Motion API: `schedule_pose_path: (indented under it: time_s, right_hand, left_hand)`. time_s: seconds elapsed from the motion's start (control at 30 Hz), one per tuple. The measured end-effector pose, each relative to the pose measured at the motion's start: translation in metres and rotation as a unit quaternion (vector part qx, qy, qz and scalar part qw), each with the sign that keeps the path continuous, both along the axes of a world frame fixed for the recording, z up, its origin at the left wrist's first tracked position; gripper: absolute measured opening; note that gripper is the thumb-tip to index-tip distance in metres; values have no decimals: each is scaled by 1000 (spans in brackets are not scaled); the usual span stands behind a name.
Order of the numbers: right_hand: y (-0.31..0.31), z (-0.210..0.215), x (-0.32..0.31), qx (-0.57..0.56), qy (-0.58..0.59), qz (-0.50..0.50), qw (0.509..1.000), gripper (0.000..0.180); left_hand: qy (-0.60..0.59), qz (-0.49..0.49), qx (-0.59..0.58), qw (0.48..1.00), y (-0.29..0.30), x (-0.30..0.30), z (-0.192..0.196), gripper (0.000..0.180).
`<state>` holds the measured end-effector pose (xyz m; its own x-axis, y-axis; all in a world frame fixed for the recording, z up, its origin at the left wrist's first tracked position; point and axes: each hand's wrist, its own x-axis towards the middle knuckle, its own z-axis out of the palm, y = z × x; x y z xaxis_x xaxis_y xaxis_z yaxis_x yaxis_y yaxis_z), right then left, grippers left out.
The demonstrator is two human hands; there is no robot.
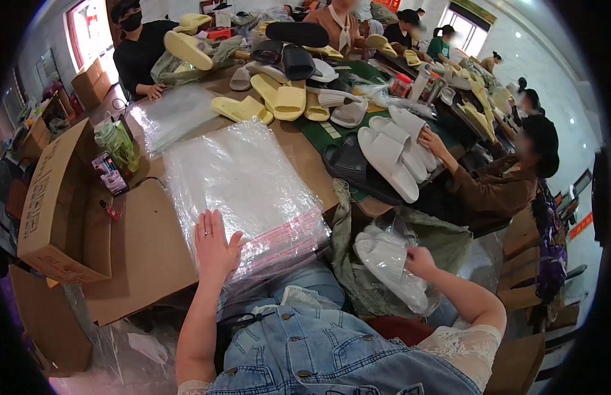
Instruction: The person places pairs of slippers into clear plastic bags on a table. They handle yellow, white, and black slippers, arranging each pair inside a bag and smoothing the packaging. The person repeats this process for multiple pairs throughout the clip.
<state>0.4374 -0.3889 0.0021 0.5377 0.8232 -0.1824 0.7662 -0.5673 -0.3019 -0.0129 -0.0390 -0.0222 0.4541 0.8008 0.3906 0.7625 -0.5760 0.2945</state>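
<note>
My left hand [215, 247] lies flat with fingers spread on the near end of a stack of clear plastic bags [243, 184] on the brown table. To the right and lower, my right hand [419, 261] grips a pair of white slippers in a clear bag [388, 263], held over a grey-green sack [444, 243] beside my lap. Loose white slippers [391, 155] lie on the table beyond, where another person's hand [432, 140] touches them.
Yellow, white and black slippers [282, 99] pile across the far table. An open cardboard box [58, 204] stands at left, with a green bottle [118, 145] and a second bag stack [174, 115]. People sit around the table at the far side and right.
</note>
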Motion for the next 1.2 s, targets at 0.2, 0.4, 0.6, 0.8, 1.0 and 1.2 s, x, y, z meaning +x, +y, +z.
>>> schedule_pose_path:
  time_s: [0.2,0.4,0.6,0.8,1.0,1.2]
  right_hand:
    - [8,-19,61,-48,-163,-74,983,25]
    - [124,55,54,308,-264,36,913,20]
    - [213,43,137,322,-109,-84,937,46]
    - [247,35,139,349,-88,-92,929,28]
    - [245,70,49,473,-70,-2,878,23]
    - [218,82,-72,504,155,94,844,32]
  left_hand:
    - [-9,-6,-2,1000,-1,0,3,81]
    - [-9,-5,2,1000,-2,-4,5,81]
    - [-16,-3,-4,1000,-1,-2,3,81]
    - [-20,2,-5,1000,-5,0,6,76]
    - [-15,6,-15,1000,-7,1,6,80]
    - [57,-75,-89,992,3,-5,48,79]
